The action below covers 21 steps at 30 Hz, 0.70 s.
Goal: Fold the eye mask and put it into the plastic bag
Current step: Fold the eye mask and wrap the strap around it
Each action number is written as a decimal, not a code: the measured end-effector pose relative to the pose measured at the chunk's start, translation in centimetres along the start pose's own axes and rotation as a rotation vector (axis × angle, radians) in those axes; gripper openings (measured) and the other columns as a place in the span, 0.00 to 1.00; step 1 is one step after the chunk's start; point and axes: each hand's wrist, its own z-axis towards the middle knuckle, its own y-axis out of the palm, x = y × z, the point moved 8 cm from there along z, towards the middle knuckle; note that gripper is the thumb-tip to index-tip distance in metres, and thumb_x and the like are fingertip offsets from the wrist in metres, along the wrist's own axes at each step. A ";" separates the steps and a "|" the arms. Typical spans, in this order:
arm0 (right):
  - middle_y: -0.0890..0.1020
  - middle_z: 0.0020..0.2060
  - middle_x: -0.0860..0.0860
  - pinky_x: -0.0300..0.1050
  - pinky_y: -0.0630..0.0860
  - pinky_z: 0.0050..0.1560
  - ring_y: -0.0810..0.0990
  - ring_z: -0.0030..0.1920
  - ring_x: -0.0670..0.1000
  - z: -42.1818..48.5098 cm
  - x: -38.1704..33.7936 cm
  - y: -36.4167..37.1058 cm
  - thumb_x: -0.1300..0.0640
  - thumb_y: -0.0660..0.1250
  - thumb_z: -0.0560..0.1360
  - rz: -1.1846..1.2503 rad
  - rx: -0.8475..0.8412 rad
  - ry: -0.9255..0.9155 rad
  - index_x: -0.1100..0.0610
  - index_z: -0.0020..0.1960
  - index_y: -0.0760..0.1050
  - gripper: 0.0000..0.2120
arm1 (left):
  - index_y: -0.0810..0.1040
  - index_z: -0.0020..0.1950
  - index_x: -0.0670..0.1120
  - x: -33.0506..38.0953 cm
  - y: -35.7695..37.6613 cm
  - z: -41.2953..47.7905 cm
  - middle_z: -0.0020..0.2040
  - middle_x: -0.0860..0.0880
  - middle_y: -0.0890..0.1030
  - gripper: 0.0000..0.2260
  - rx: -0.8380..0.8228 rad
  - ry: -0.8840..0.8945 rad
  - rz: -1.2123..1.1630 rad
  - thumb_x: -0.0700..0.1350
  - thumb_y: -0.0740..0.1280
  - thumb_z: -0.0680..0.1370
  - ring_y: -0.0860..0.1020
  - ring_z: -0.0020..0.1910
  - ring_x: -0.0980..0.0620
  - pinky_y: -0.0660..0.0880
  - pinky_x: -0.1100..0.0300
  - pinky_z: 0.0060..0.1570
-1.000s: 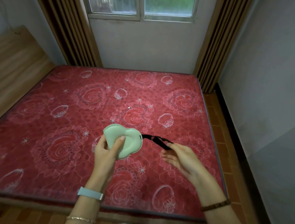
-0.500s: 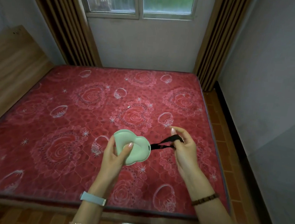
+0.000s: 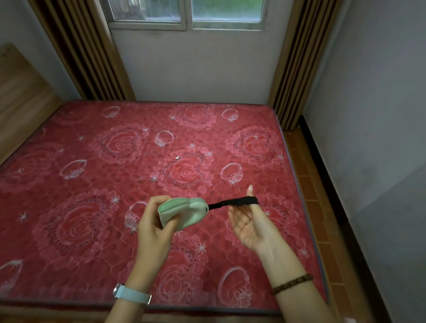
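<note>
The red mattress (image 3: pixel 83 176) lies bare across most of its width, wide open toward its far edge. Above its near-right part, the left hand (image 3: pixel 154 229) pinches the folded green eye mask (image 3: pixel 181 213); the right hand (image 3: pixel 250 224), fingers spread, has the black strap (image 3: pixel 231 203) looped over its thumb.

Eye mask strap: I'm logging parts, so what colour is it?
Black, clearest in the head view: the thin elastic strap stretches from the pale green padded eye mask.

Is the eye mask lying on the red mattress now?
No, the left hand holds the eye mask up above the mattress.
</note>
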 end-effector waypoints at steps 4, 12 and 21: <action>0.88 0.40 0.58 0.42 0.84 0.37 0.88 0.41 0.52 0.1 -0.5 1.5 0.45 0.73 0.64 0.106 -0.116 -0.057 0.64 0.47 0.79 0.23 | 0.76 0.51 0.53 -0.1 0.6 -0.4 0.47 0.57 0.79 0.12 -0.067 -0.019 -0.053 0.36 0.69 0.75 0.77 0.45 0.59 0.74 0.69 0.43; 0.88 0.47 0.55 0.41 0.84 0.44 0.88 0.48 0.51 -0.4 -0.6 3.5 0.43 0.68 0.67 0.108 -0.254 -0.136 0.61 0.56 0.80 0.26 | 0.78 0.55 0.47 0.3 1.6 0.0 0.50 0.53 0.82 0.12 -0.125 -0.070 -0.054 0.36 0.72 0.75 0.81 0.49 0.55 0.77 0.66 0.47; 0.86 0.55 0.58 0.38 0.82 0.46 0.86 0.53 0.50 -1.4 0.9 4.7 0.53 0.73 0.67 -0.334 -0.312 -0.273 0.56 0.52 0.84 0.15 | 0.80 0.51 0.46 -1.2 0.9 0.6 0.44 0.49 0.83 0.13 0.121 -0.284 -0.128 0.46 0.77 0.70 0.80 0.39 0.61 0.77 0.67 0.36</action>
